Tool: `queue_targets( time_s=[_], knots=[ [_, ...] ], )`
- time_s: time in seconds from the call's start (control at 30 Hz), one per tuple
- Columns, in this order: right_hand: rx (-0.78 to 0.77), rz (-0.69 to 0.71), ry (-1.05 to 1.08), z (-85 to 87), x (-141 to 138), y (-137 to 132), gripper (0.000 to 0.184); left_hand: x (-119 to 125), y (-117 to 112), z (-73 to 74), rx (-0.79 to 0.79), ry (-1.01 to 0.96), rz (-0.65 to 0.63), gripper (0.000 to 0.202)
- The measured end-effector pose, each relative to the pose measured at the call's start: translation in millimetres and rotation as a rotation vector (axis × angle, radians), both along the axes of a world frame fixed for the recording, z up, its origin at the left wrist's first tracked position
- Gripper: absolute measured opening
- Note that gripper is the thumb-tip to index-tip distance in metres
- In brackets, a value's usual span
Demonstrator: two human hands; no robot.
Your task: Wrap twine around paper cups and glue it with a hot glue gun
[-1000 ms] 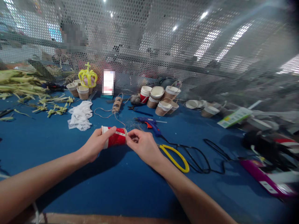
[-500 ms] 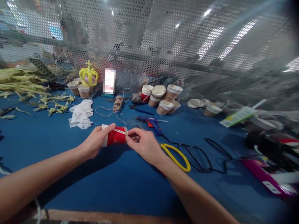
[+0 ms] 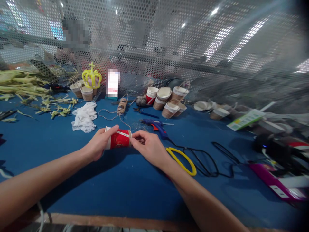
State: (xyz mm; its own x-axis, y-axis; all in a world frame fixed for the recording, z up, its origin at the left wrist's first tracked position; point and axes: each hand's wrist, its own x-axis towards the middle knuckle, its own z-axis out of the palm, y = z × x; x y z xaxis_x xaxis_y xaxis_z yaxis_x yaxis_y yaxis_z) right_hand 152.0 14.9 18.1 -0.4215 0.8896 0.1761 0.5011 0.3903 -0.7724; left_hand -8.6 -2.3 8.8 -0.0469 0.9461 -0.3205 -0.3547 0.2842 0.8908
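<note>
A red paper cup [image 3: 120,139] lies on its side just above the blue table [image 3: 116,190], held between both hands. My left hand [image 3: 98,145] wraps its wide rim end, thumb across the top. My right hand [image 3: 147,148] pinches a thin jute twine [image 3: 124,123] against the cup's narrow bottom end. That twine runs back to a spool [image 3: 121,106] standing behind the cup.
A blue glue gun [image 3: 155,125] with a black cord [image 3: 207,161] and yellow-handled scissors [image 3: 183,159] lie right of my hands. Twine-wrapped cups [image 3: 170,103], white lace [image 3: 83,118], a yellow crown [image 3: 91,78] and green leaves [image 3: 26,88] stand behind. A perforated screen [image 3: 193,48] backs the table; a person sits beyond it.
The cup has been turned slightly in my hands and the right fingers have closed in on its bottom end. Both hands stay at the same spot.
</note>
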Motion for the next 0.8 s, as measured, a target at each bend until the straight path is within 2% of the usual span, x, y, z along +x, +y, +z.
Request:
queue_targets(
  time_s=[0.2,0.3,0.43,0.53,0.63,0.8],
  knots=[
    [0.008,-0.028,-0.009,2.7,1.5,0.4,0.007,0.8,-1.0,-0.5,0.106,0.046,-0.058,0.024],
    [-0.128,0.001,0.099,8.2,5.2,4.4,0.012,-0.7,-3.6,-0.2,0.216,0.096,-0.105,0.023],
    [-0.4,0.019,0.338,11.6,8.9,10.5,0.016,-4.2,-9.1,-0.7,0.387,0.275,-0.183,0.019],
    [-0.517,0.029,0.447,11.4,8.9,12.3,0.014,-8.2,-9.5,0.4,0.428,0.317,-0.252,0.019],
    [-0.436,0.053,0.439,14.6,8.2,9.8,0.014,-13.9,-4.0,5.4,0.376,0.239,-0.303,0.019],
    [-0.018,0.158,0.103,24.9,10.9,-3.9,0.009,-20.1,7.4,14.4,0.117,-0.149,-0.392,0.029]
  ],
)
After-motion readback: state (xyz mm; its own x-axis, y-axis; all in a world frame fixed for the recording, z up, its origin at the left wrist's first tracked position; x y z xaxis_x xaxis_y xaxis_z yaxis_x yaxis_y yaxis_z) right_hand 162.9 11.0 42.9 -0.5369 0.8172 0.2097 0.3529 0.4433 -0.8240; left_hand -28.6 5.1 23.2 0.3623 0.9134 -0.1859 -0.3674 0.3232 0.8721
